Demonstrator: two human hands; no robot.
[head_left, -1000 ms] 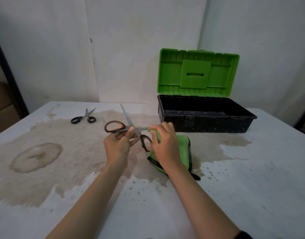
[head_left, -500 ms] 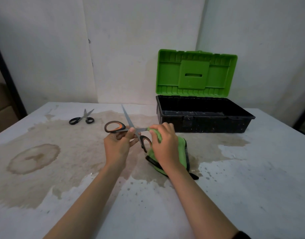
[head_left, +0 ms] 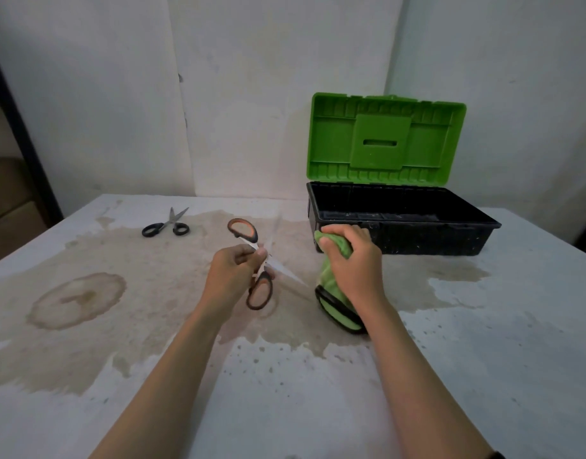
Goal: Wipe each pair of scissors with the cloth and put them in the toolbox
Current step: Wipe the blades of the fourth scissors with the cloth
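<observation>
My left hand (head_left: 233, 271) pinches a pair of orange-and-black scissors (head_left: 259, 289) near the pivot, blades spread wide and blurred, held above the table's middle. My right hand (head_left: 352, 263) grips a green cloth with black trim (head_left: 334, 301) a short way to the right, apart from the blades; the cloth's lower end rests on the table. A second, smaller pair of black-handled scissors (head_left: 167, 225) lies flat at the back left. The toolbox (head_left: 417, 240) stands at the back right, its black tray open and its green lid (head_left: 386, 140) upright.
The white table (head_left: 483, 359) carries broad brown stains around the middle and left. A wall rises just behind the table and toolbox. A dark post and brown boxes (head_left: 6, 193) stand beyond the table's left edge.
My right hand has pulled the cloth off the blade and moved right, toward the toolbox. My left hand has turned the scissors, so the handles now point up and down.
</observation>
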